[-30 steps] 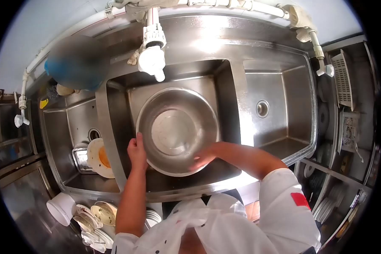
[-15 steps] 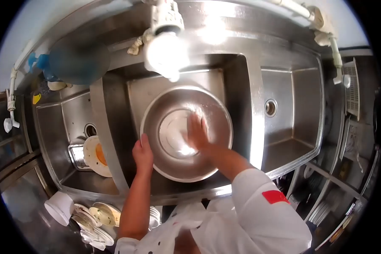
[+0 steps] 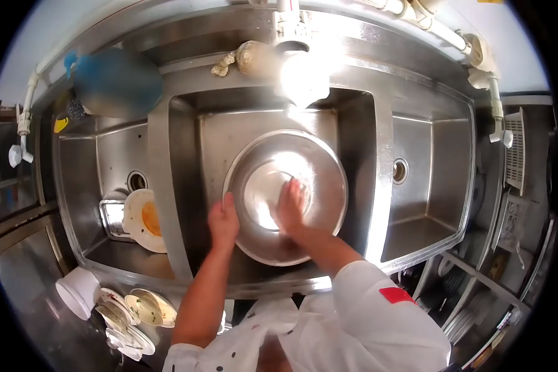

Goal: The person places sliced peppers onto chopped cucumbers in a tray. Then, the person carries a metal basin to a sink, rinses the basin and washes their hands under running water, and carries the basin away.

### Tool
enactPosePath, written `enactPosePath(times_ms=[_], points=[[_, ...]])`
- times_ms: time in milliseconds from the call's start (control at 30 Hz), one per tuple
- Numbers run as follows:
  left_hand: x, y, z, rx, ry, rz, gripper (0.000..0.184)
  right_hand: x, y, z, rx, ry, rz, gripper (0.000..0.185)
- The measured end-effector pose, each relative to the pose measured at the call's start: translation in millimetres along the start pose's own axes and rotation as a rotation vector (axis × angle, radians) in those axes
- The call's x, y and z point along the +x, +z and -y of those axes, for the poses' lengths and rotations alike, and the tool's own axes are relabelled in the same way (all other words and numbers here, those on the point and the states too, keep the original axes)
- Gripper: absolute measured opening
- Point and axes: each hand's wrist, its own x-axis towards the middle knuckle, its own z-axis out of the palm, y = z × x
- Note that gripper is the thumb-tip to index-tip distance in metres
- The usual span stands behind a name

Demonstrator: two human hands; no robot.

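At the left of the frame we had a stained plate (image 3: 146,224) in the left sink (image 3: 79,186). Nearer the centre, our left hand (image 3: 223,222) was half curled at the left rim of a wide metal bowl (image 3: 262,186), thumb upright along it; we could not tell whether the fingers truly gripped. The bowl sat in the middle sink (image 3: 220,133), near the frame's centre. Inside it our right hand (image 3: 290,204) was nearly flat, fingers extended, holding nothing we could see; how firmly it pressed, we could not tell. To work the inside well, we judged, the rim needed steadying while the flat palm followed the curve in overlapping sweeps. At the right, the right sink (image 3: 439,161) showed its round drain (image 3: 400,171).
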Motion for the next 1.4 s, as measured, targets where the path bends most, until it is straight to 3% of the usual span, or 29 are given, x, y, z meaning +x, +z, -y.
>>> enactPosePath(times_ms=[33, 100, 133, 233, 300, 367, 433, 467, 533, 567, 633, 700, 800, 900, 933, 1000, 1033, 1100, 1133, 1233, 1300, 1367, 1400], points=[[0.4, 0.8, 5.4, 0.003, -0.006, 0.005, 0.052, -9.5, -7.0, 21.5, -0.081, -0.055, 0.131, 0.082], [-2.6, 0.0, 7.6, 0.003, 0.007, 0.006, 0.053, -3.7, -22.6, 54.7, 0.177, -0.343, 0.042, 0.080], [-3.1, -0.1, 7.0, -0.006, 0.027, -0.005, 0.053, 16.8, -24.0, 62.3, 0.156, -0.404, 0.096, 0.080], [-8.3, -6.3, -5.2, 0.072, 0.057, -0.040, 0.053, 61.8, -49.5, 49.5, 0.311, -0.366, 0.282, 0.080], [-11.4, -7.0, -12.6, 0.142, 0.057, -0.076, 0.054, 64.3, -27.3, 13.0, 0.335, 0.279, -0.059, 0.080], [-14.5, -4.0, -12.2, 0.087, 0.077, -0.100, 0.054, 40.9, -8.8, -28.8, 0.022, 0.166, -0.147, 0.082], [-16.2, 0.5, -13.3, 0.055, 0.081, -0.107, 0.054, 14.9, 13.3, -24.1, 0.139, 0.261, -0.047, 0.090], [-17.7, 0.4, -13.6, 0.062, 0.080, -0.094, 0.054, 2.7, 6.7, -1.7, 0.244, 0.363, 0.066, 0.096], [-17.3, -0.8, -26.9, 0.052, 0.076, -0.060, 0.053, -16.0, -31.3, 42.8, 0.367, 0.334, 0.374, 0.099], [-17.4, -1.9, -36.6, 0.037, 0.066, -0.039, 0.052, -17.0, 4.3, 39.8, 0.358, 0.074, 0.445, 0.093], [-17.3, -7.5, -52.8, 0.013, 0.041, 0.018, 0.049, -37.4, -66.8, 71.9, 1.107, -0.238, 0.668, 0.071], [-14.3, -12.5, -58.6, -0.007, 0.008, 0.095, 0.045, -48.9, -94.4, 75.5, 1.399, -0.030, 0.808, 0.067], [-0.8, -3.8, -34.5, -0.268, 0.025, 0.177, 0.038, -47.1, -156.3, 59.4, 1.505, 0.042, 0.824, 0.066], [-37.4, -38.0, -120.1, -0.476, -0.318, 0.541, 0.032, -62.8, -257.5, 64.5, 0.874, -0.282, 0.607, 0.064], [-39.0, -38.8, -125.6, -0.468, -0.310, 0.612, 0.031, -70.7, -246.6, 61.3, 0.844, -0.369, 0.322, 0.054], [-44.3, -39.6, -129.6, -0.454, -0.296, 0.748, 0.031, -70.4, -243.9, 50.3, 0.557, -0.361, 0.128, 0.043], [-47.5, -37.1, -128.8, -0.273, 0.081, 0.632, 0.033, -68.9, -247.4, 44.4, 0.414, -0.360, 0.026, 0.038], [-52.6, -28.7, -132.0, 0.122, 0.801, 0.341, 0.037, -71.3, -271.5, 30.1, 0.466, -0.310, -0.077, 0.032], [-53.6, -24.1, -139.9, 0.092, 0.799, 0.411, 0.046, -74.2, -285.2, 24.9, 0.494, -0.282, -0.129, 0.029], [-46.9, -11.4, -175.5, 0.408, 1.063, 0.200, 0.057, -86.2, -327.2, 21.4, 0.579, -0.163, -0.092, 0.029], [-7.6, -1.8, -190.0, 0.327, 0.830, 0.379, 0.064, -92.6, -330.6, 3.4, 0.744, -0.086, -0.041, 0.029], [33.7, -8.8, -208.8, 0.190, 0.239, 0.794, 0.061, -110.2, -340.7, -7.8, 0.831, -0.093, -0.024, 0.028], [46.7, -10.1, -201.1, -0.017, 0.010, 0.853, 0.057, -117.7, -346.5, -12.3, 0.879, -0.063, -0.011, 0.027]])
